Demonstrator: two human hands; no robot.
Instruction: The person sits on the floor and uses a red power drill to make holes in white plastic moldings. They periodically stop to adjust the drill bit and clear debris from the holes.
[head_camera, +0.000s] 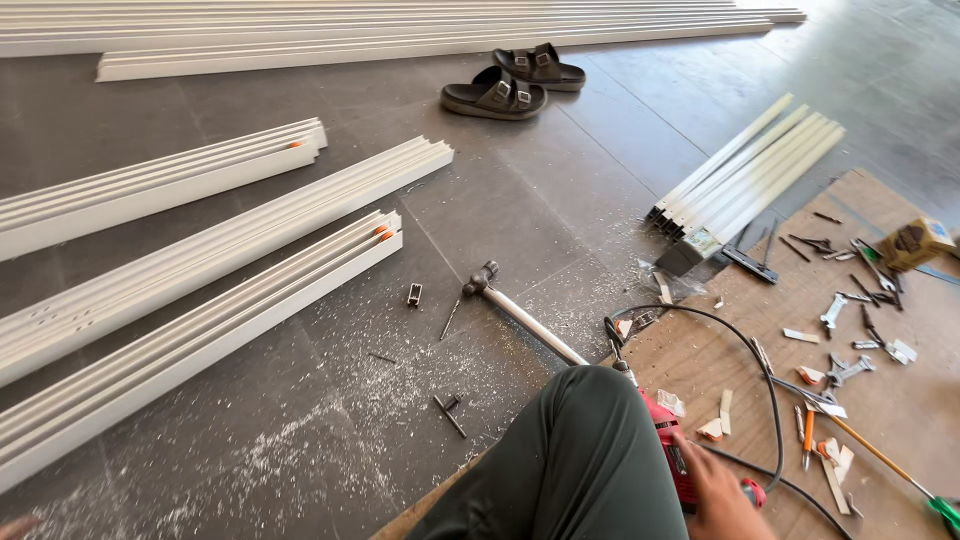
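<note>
Closest in, right hand (725, 495) blurred, wrapped round the handle of a red drill (672, 440), apparently gripping it; drill down on the plywood sheet (900, 410), just beside a bent knee in dark green trousers (570, 465). At the bottom left corner, a sliver of skin tone, possibly the left hand (14, 526); too little visible to tell whether open or closed. From the drill, a black cable (765, 385) looping across the sheet.

Scattered on the same sheet: offcuts, an orange-handled screwdriver (808, 432), small spanners (835, 312), dark screws, a small cardboard box (915, 240) at the far right.

Left of the knee, on the dark tiled floor (560, 210), a spread of pale metal shavings (300, 445), a few black bits (448, 410), a hammer (510, 305) lying with its head away from the knee, and a small bracket (414, 293) near it.

Further left, three white channelled profiles (200, 300) lying side by side but apart, two with orange plugs at the ends. Beyond the sheet, a bundle of shorter profiles (750, 170).

Farthest off, a pair of dark sandals (515, 85) and more long white lengths (400, 35) along the top.

Judging by the shavings and offcuts, some cutting or drilling already done; nothing joined into a frame yet, pieces all loose.
</note>
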